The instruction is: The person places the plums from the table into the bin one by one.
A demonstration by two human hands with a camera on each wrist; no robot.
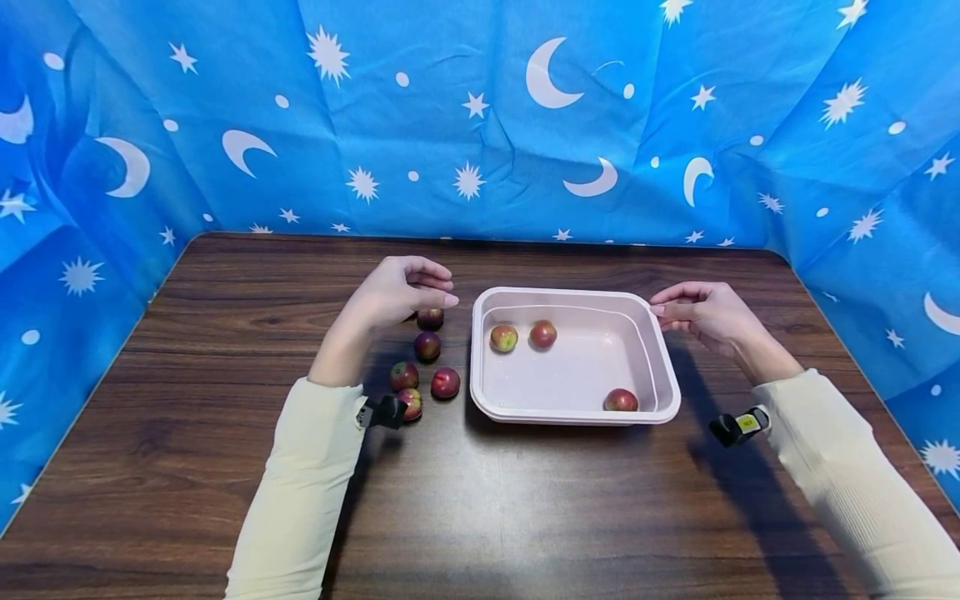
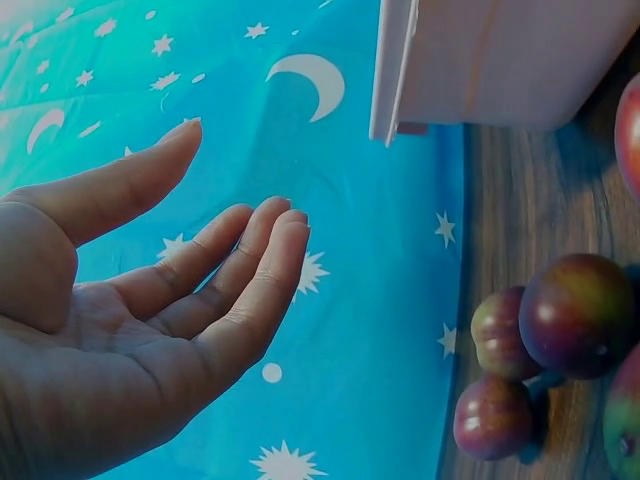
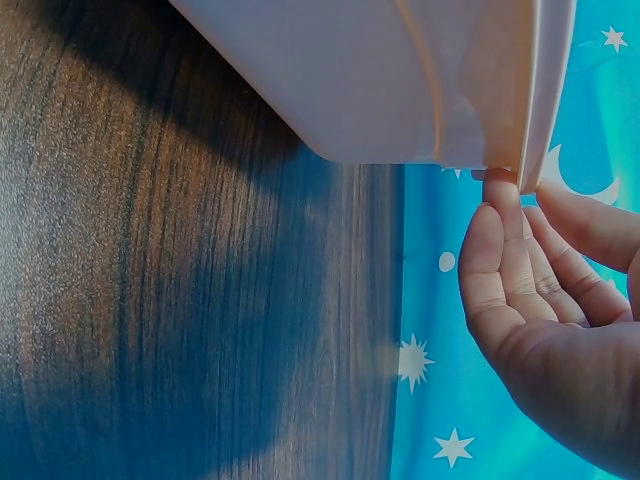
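My right hand (image 1: pixel 708 318) pinches the right rim of a pale pink plastic tub (image 1: pixel 577 415); in the right wrist view the thumb (image 3: pixel 585 222) and index finger meet at the lip (image 3: pixel 545 110). Inside the tub lie three plums: a yellow-red one (image 1: pixel 504 338) and a red one (image 1: pixel 543 334) toward the back left, another red one (image 1: pixel 622 400) at the front right. My left hand (image 1: pixel 397 292) is held in the air left of the tub, empty, its fingers relaxed and apart from the thumb, as the left wrist view (image 2: pixel 190 290) shows.
On the dark wooden table (image 1: pixel 187 467), several plums sit left of the tub, among them a dark one (image 1: pixel 427 347) and a red one (image 1: pixel 446 383) near its wall. A blue cloth (image 1: pixel 450 125) with white moons and stars hangs behind the table.
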